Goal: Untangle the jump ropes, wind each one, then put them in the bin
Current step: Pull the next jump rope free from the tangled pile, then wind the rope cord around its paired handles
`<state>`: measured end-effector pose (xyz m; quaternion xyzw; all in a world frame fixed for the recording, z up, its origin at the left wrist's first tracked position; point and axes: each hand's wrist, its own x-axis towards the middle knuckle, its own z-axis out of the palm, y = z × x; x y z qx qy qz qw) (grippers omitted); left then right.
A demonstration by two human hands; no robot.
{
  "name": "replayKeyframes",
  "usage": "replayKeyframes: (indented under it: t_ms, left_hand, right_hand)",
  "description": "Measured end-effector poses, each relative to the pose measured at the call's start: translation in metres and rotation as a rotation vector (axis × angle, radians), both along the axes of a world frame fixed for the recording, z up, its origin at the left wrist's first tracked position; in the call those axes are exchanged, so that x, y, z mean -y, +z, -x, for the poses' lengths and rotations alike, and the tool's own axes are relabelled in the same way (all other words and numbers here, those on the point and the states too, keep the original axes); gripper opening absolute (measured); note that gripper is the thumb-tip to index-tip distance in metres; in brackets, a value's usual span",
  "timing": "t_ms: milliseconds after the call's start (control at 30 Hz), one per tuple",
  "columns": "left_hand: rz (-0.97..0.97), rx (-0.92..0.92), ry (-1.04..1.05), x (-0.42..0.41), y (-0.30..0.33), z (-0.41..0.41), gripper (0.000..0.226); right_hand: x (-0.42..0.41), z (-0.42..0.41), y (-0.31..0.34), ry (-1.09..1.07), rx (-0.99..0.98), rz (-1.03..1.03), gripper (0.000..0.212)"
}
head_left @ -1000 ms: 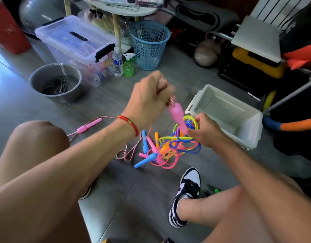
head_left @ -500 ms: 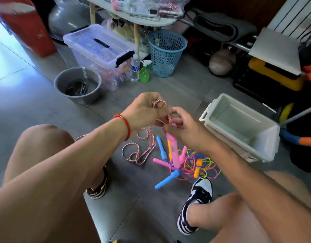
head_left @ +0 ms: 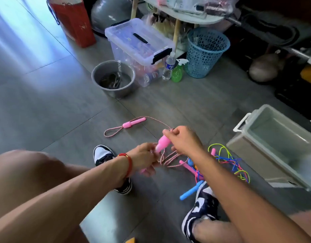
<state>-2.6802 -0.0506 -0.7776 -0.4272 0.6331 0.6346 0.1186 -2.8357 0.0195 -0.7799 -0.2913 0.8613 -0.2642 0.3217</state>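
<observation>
Down on the grey tiled floor [head_left: 46, 106], between the person's two sneakers, the left hand [head_left: 144, 159] grips a bundle of pink-and-white rope loops [head_left: 168, 159] together with a pink handle [head_left: 162, 143], while the right hand [head_left: 183, 140] pinches the same rope just above it. From there the rope runs out to a second pink handle [head_left: 133, 122] lying alone on open tiles. Tangled coloured ropes [head_left: 228, 163] lie beside the right sneaker [head_left: 202, 207], just short of the grey bin [head_left: 245, 120] and its near rim.
</observation>
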Motion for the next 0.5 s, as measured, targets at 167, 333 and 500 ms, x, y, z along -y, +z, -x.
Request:
replayKeyframes:
  t_ms: [167,333,500]
  left_hand:
    - [0.065,0.1,0.435,0.054,-0.033,-0.003,0.011]
    - [-0.089,0.173,0.824,0.073,-0.066,-0.006,0.016]
    - [-0.1,0.152,1.037,0.081,-0.084,0.008,0.014]
  right_hand:
    - [0.058,0.022,-0.058,0.162,-0.163,-0.105,0.029]
    - [0.14,0.038,-0.146,0.348,-0.079,-0.132,0.027]
    - [0.205,0.039,-0.233,0.483,-0.06,-0.227,0.039]
